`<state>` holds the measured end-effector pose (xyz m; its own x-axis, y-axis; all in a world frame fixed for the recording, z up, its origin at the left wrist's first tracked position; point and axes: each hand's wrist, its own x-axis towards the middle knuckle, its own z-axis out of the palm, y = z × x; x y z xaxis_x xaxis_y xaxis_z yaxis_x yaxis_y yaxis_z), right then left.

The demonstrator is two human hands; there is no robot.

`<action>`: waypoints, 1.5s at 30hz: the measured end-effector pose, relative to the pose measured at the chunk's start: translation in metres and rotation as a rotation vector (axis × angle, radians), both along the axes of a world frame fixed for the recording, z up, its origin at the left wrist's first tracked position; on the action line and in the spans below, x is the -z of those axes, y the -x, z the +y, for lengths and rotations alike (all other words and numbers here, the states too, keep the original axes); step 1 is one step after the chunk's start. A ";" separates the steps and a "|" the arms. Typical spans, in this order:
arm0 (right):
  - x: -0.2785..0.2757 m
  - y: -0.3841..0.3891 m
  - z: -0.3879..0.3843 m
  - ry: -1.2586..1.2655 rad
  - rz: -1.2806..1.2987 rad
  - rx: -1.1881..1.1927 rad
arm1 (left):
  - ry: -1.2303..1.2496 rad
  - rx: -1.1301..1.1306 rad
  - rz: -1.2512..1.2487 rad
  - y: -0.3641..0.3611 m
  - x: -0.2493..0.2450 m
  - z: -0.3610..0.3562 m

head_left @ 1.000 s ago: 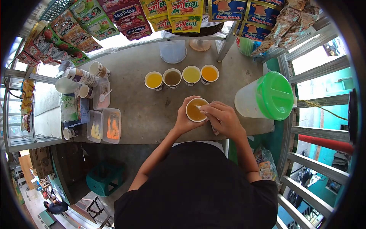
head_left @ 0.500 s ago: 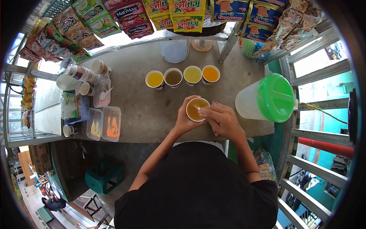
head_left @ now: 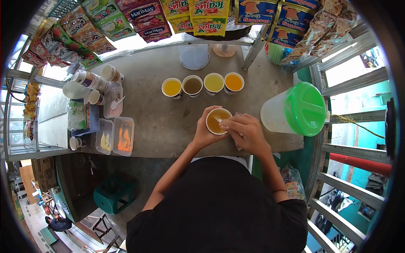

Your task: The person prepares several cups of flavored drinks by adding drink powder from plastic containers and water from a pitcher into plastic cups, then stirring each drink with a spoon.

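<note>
My left hand (head_left: pixel 205 131) is wrapped round a paper cup (head_left: pixel 218 133) of yellow-orange drink, tilted slightly over the counter. In my right hand (head_left: pixel 246 131), thumb and fingers pinch a small white spoon (head_left: pixel 218 119) whose lower part dips into the drink. Beyond the cup stands a row of several filled cups: a yellow one (head_left: pixel 172 87), a brownish one (head_left: pixel 193 85), a pale yellow-green one (head_left: pixel 214 83) and an orange one (head_left: pixel 233 82).
At right a clear jug with a green lid (head_left: pixel 309 109) lies tilted. Stacked paper cups (head_left: pixel 90 81) and trays with powder (head_left: pixel 124 137) are at left. Drink sachets (head_left: pixel 147 19) hang overhead. A green stool (head_left: pixel 110 198) is below; a person (head_left: pixel 60 223) is far lower left.
The spoon has shifted very slightly within the cup. Both hands keep nearly the same place and grip.
</note>
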<state>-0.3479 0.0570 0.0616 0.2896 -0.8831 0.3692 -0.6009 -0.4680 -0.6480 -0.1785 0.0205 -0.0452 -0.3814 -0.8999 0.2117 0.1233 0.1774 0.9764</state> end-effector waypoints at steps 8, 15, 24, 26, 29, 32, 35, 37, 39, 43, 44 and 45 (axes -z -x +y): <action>-0.009 0.011 -0.007 -0.044 0.019 -0.082 | -0.037 0.001 0.017 -0.002 -0.002 0.001; -0.003 -0.003 -0.007 -0.001 -0.046 -0.042 | -0.007 0.006 -0.016 -0.001 -0.001 -0.001; -0.005 0.006 -0.013 -0.024 0.017 0.012 | 0.011 -0.011 -0.009 0.000 0.000 0.000; -0.003 0.000 -0.014 -0.006 -0.003 0.041 | 0.025 -0.026 -0.011 0.001 -0.002 0.000; 0.003 -0.004 -0.015 0.025 -0.096 0.010 | 0.003 -0.005 -0.017 0.000 -0.002 0.000; -0.007 0.002 -0.016 -0.045 -0.079 -0.131 | -0.012 0.014 -0.024 0.000 -0.002 -0.001; -0.008 0.007 -0.018 -0.090 -0.002 -0.117 | -0.013 -0.008 -0.013 0.000 -0.002 0.001; -0.004 0.007 -0.020 -0.022 0.051 -0.007 | 0.008 -0.031 -0.019 0.001 -0.006 0.001; -0.003 0.001 -0.020 0.022 0.023 0.011 | 0.003 -0.026 -0.014 0.001 -0.006 0.000; -0.002 -0.004 -0.017 0.085 -0.027 -0.074 | 0.022 -0.016 -0.008 -0.001 -0.001 -0.003; -0.004 -0.003 -0.016 0.085 -0.027 -0.073 | 0.022 -0.016 -0.008 -0.002 0.000 -0.003; -0.008 -0.002 -0.016 0.021 -0.035 -0.121 | -0.009 -0.008 0.005 -0.002 0.001 -0.003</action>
